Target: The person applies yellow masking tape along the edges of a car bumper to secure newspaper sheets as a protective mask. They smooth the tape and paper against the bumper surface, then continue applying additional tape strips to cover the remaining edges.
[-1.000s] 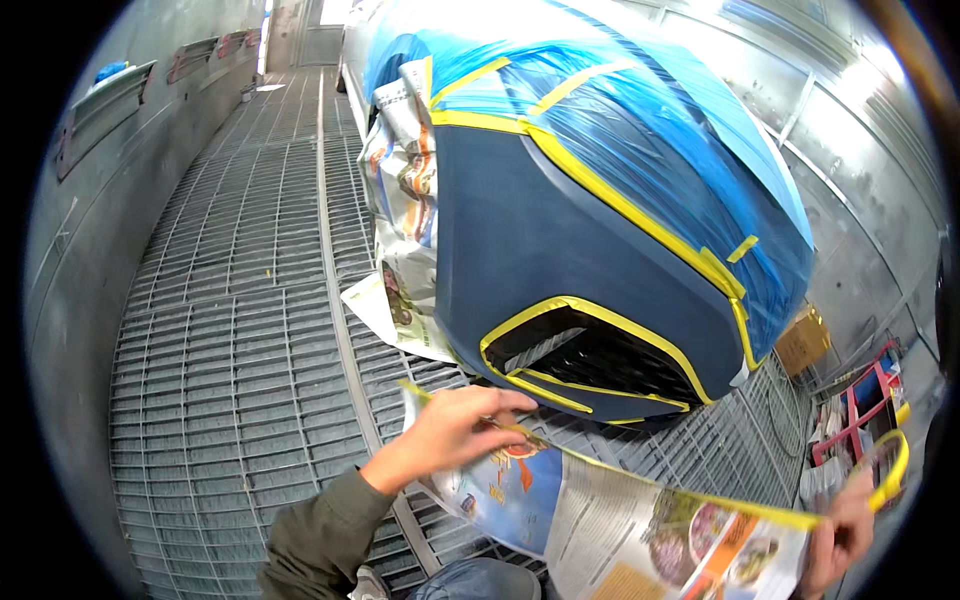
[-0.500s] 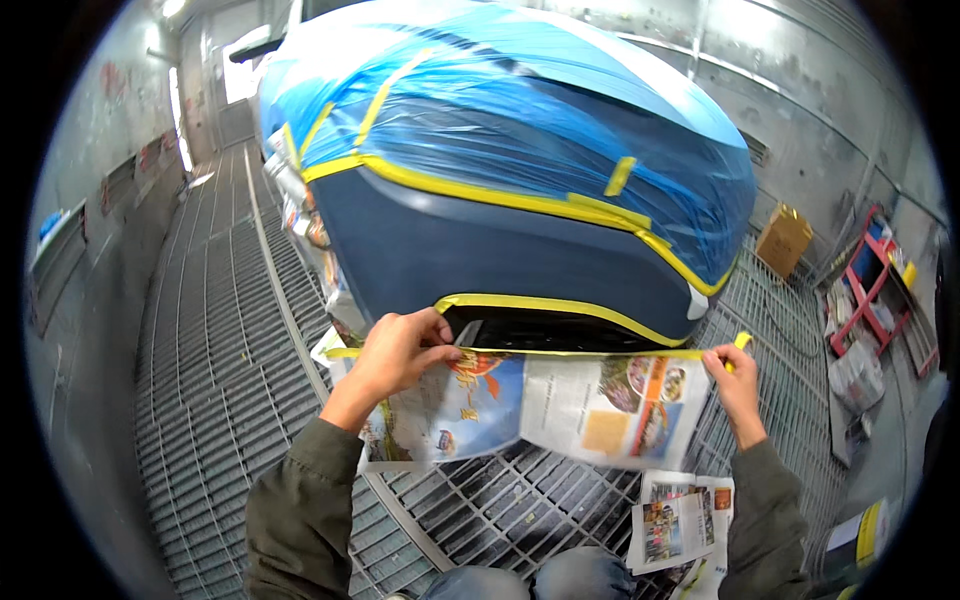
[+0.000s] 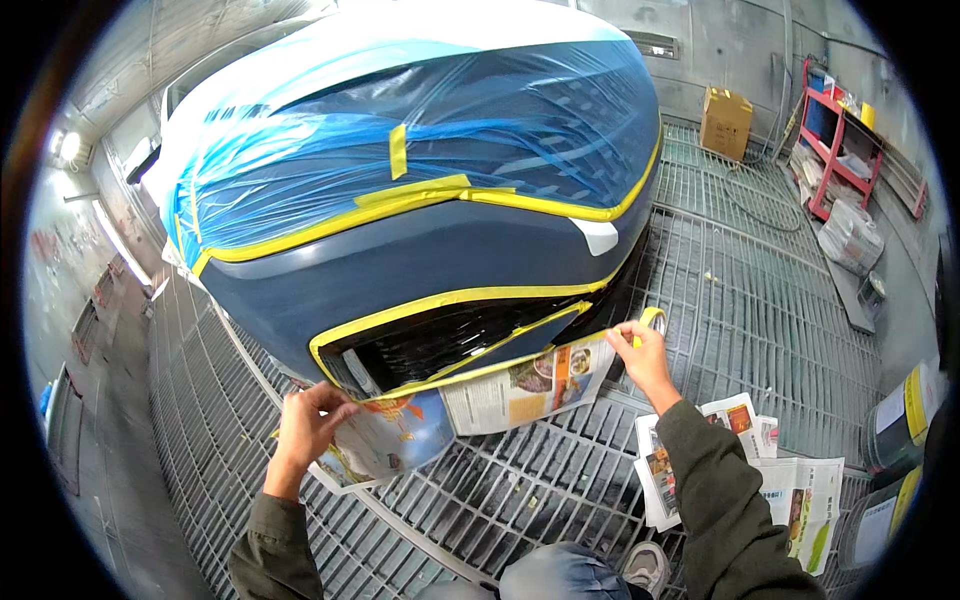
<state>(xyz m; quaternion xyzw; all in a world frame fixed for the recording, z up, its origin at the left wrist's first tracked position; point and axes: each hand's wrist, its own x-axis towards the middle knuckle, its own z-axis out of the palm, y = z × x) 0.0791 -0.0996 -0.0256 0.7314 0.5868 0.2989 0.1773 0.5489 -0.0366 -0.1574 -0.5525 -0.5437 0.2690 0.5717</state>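
Note:
A printed newspaper sheet [image 3: 490,405] hangs along the lower edge of the dark blue car bumper [image 3: 420,248], a strip of yellow masking tape along its top. My left hand [image 3: 312,425] pinches the sheet's taped upper edge by the left corner of the black grille opening [image 3: 440,338]. At the right end, my right hand [image 3: 645,362] has its fingers closed on the tape; a yellow tape roll [image 3: 655,320] shows just behind them. Yellow tape also borders the opening. Blue plastic film [image 3: 500,120], taped along its lower edge, covers the bodywork above.
More newspaper [image 3: 805,500] lies on the metal floor grating [image 3: 740,270] to my right. Buckets [image 3: 900,415] stand at the far right. Farther back are a cardboard box [image 3: 725,125], a red shelf cart [image 3: 835,150] and a plastic bag [image 3: 850,238]. My shoe [image 3: 646,567] is below.
My view has swung right and closer to the bumper. Both hands have brought the taped newspaper up against the lower edge of the grille opening, the left hand now lower than the right.

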